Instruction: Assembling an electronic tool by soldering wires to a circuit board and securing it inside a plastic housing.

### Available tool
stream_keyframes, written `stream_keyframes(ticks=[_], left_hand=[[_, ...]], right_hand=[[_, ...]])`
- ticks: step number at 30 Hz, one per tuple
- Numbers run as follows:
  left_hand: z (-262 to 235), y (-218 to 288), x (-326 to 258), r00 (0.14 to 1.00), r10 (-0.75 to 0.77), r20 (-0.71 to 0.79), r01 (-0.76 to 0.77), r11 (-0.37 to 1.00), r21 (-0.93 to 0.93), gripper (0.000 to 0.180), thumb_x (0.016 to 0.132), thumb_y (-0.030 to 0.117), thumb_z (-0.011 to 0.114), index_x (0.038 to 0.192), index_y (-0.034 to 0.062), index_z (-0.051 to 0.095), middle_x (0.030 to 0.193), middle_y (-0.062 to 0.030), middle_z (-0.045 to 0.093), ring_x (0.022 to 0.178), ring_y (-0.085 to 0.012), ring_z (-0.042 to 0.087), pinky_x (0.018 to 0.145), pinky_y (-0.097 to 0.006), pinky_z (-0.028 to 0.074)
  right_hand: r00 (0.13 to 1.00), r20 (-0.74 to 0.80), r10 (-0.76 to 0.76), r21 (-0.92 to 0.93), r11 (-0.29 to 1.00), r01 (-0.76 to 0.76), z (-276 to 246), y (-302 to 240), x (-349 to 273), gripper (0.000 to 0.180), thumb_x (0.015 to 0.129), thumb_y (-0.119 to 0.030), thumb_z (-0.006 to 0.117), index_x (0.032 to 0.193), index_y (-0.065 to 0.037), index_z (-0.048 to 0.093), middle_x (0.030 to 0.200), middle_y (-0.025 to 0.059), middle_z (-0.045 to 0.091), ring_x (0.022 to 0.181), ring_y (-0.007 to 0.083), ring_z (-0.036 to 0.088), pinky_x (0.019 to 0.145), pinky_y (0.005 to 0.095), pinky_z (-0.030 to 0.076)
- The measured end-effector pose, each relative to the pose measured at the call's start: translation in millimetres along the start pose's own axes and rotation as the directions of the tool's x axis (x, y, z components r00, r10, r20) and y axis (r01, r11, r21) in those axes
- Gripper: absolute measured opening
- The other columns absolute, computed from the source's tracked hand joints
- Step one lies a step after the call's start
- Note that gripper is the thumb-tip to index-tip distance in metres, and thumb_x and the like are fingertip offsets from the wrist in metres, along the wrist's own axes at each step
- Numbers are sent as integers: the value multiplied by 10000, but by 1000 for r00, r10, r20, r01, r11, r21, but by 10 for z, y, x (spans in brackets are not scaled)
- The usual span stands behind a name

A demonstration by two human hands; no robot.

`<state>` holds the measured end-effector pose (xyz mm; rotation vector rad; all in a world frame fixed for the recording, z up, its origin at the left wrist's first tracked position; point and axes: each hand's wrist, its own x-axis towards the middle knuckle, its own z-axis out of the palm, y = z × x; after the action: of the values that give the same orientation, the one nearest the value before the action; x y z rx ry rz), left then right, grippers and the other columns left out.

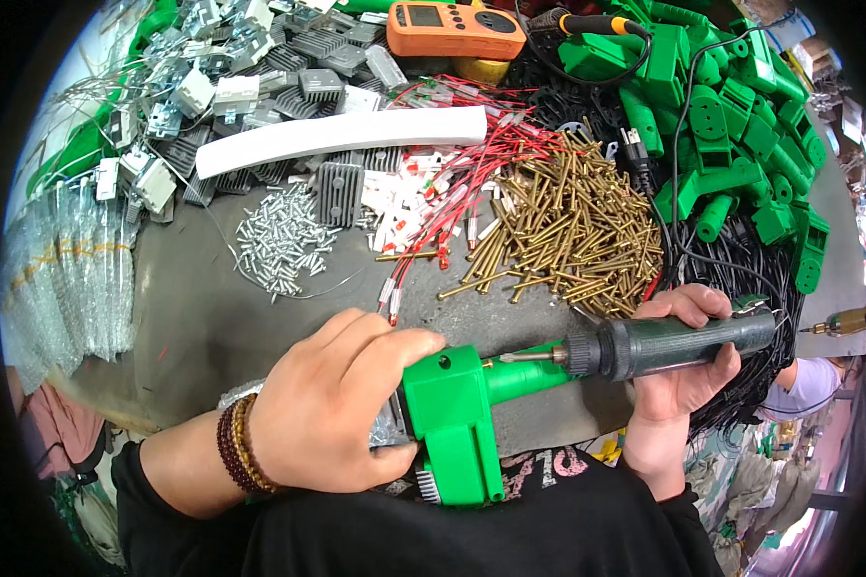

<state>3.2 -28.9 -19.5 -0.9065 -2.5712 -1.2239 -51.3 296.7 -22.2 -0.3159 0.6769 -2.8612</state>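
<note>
My left hand (332,409) is closed round the body of a green plastic housing (452,394), holding it close to my lap. A grey metal part (391,421) shows between the palm and the housing, mostly hidden by the fingers. My right hand (678,392) grips a black electric screwdriver (635,348), which lies almost level and points left. Its bit runs along the housing's green handle, and the tip is close to a small brass-coloured screw end at the housing's side. Whether tip and screw touch, I cannot tell.
Beyond my hands lie piles of long brass-coloured screws (587,226), short silver screws (281,238), red-wired parts (452,207) and finned metal blocks (337,192). A white curved strip (346,137) rests across them. Green housings (731,125) and black cables (741,288) fill the right; an orange meter (452,31) stands behind.
</note>
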Motion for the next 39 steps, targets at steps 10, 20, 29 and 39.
stream_keyframes(ticks=[10,20,29,39], left_hand=[[-29,3,8,1000,-15,19,15,1000,-5,679,562,151,824,1165,-16,562,996,-171,647,871,-351,625,783,-426,514],[-55,-2,4,999,-11,45,12,1000,-18,704,581,157,806,1213,-17,550,996,-146,608,876,-330,604,818,-417,511],[-63,15,-5,996,-29,79,31,999,-31,708,584,133,797,1228,-23,547,1024,-146,611,891,-330,608,808,-414,510],[-3,0,5,1000,27,9,-27,999,-36,689,590,105,814,1210,-25,546,1037,-175,649,878,-339,637,781,-430,522]], right_hand=[[994,41,102,-46,994,-100,85,73,135,403,733,-106,827,1085,-177,642,1114,-49,588,1008,111,556,1087,399,370],[996,8,94,20,995,-94,77,31,125,396,728,-100,827,1069,-175,640,1098,-54,586,1001,109,552,1088,413,367],[996,-28,83,12,996,-83,35,0,118,417,718,-115,842,1073,-185,634,1090,-57,588,995,103,552,1068,399,373],[992,-17,125,85,989,-123,-25,78,142,391,743,-143,824,1083,-189,637,1123,-55,555,1047,104,537,1086,393,352]])
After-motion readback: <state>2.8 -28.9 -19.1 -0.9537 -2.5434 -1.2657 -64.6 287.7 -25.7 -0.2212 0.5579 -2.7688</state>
